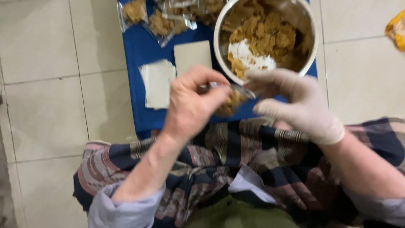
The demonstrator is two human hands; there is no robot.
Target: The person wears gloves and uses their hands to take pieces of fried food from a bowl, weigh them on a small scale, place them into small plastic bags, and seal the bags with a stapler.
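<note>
My bare left hand (192,103) pinches the top of a small clear plastic bag (230,101) with brown crumbly snack pieces in it. My right hand (295,103), in a whitish glove, grips the same bag's other side. The bag hangs over the near edge of a blue stool (141,55). Just behind it stands a steel bowl (310,50) full of the same brown pieces, with a white patch among them.
A stack of empty clear bags (157,82) and a pale flat card (193,55) lie on the blue stool. Filled snack bags (162,21) sit at its far end. A yellow packet (396,29) lies on the tiled floor at right. My lap wears checked cloth (236,156).
</note>
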